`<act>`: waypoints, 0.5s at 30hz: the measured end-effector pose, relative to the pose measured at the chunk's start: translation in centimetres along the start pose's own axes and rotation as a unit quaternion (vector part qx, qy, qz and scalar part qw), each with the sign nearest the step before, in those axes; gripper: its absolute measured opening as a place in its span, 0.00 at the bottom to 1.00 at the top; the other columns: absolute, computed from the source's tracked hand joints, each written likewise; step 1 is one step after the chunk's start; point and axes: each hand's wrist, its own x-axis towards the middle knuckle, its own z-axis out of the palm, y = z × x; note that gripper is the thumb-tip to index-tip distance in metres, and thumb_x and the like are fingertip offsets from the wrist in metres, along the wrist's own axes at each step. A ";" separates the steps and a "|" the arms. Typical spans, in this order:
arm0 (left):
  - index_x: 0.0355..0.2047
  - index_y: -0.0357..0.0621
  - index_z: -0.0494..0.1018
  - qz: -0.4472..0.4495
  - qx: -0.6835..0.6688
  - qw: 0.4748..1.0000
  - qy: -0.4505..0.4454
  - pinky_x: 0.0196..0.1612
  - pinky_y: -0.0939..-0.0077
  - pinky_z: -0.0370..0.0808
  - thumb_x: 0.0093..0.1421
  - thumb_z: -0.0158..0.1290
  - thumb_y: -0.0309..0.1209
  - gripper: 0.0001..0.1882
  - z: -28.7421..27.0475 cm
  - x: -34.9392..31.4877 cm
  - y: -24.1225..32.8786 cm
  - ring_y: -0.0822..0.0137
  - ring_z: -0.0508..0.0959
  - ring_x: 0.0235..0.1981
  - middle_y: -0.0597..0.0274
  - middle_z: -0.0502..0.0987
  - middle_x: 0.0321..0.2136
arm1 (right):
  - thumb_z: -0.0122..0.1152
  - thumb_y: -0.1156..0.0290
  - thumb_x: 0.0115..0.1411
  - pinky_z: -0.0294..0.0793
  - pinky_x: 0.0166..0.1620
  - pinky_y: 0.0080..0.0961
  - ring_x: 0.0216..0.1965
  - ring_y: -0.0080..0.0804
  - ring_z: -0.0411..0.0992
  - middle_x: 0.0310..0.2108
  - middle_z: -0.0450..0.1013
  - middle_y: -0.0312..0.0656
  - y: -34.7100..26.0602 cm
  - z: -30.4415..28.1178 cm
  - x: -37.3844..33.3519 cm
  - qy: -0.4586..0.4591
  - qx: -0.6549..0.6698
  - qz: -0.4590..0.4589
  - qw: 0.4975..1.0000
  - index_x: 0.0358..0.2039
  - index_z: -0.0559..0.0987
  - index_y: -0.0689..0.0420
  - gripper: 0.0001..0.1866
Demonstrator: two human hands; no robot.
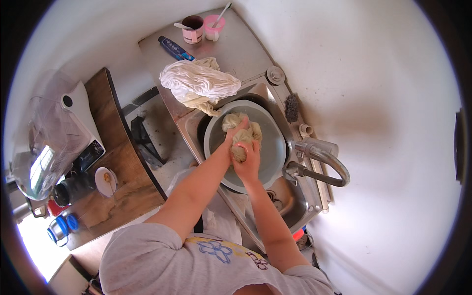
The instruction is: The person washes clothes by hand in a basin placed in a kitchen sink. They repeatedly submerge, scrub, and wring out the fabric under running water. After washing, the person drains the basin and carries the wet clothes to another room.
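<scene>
Above a round grey-white basin point(209, 155) of cloudy water, both hands are closed on a bunched beige-green cloth point(239, 153). My left hand point(238, 129) grips its far part, the fingers partly hidden by the folds. Just nearer, my right hand point(249, 164) wraps round the lower bulge of the same cloth. The basin sits tilted in the metal sink point(275, 115). Beyond it, a heap of wrung white fabric point(196, 81) lies on the sink's edge and the steel counter, with cream pieces sticking out beneath.
A curved faucet point(324, 169) reaches in over the sink from the right. At the back stand a pink-labelled cup point(192, 30), a pink cup point(213, 28) with a toothbrush and a dark blue tube point(175, 48). A dark scrubber point(292, 108) is near the wall. Leftward, a wooden table point(123, 177) holds a small dish point(105, 181).
</scene>
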 end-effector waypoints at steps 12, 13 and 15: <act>0.44 0.34 0.73 0.157 0.285 0.920 0.217 0.36 0.70 0.74 0.55 0.56 0.50 0.29 3.1 -4.1 -1.2 0.66 0.76 0.35 0.56 0.77 0.36 | 0.54 0.69 0.57 0.70 0.34 0.32 0.29 0.40 0.72 0.26 0.73 0.48 6.1 2.5 4.2 0.225 0.066 0.193 0.953 0.27 0.75 0.65 0.10; 0.43 0.33 0.74 0.194 0.339 0.895 0.214 0.37 0.71 0.74 0.55 0.55 0.50 0.29 2.2 -2.8 -1.6 0.66 0.76 0.35 0.56 0.77 0.36 | 0.52 0.69 0.58 0.70 0.35 0.32 0.30 0.39 0.73 0.27 0.74 0.47 7.5 2.3 4.4 0.235 0.096 0.230 0.940 0.27 0.76 0.66 0.11; 0.36 0.35 0.77 0.192 0.429 0.864 0.179 0.42 0.73 0.72 0.54 0.55 0.53 0.28 2.1 -2.3 -2.6 0.60 0.77 0.39 0.48 0.78 0.38 | 0.53 0.67 0.58 0.71 0.37 0.33 0.32 0.39 0.74 0.31 0.76 0.47 11.4 1.3 3.2 0.199 0.177 0.308 0.913 0.32 0.77 0.64 0.12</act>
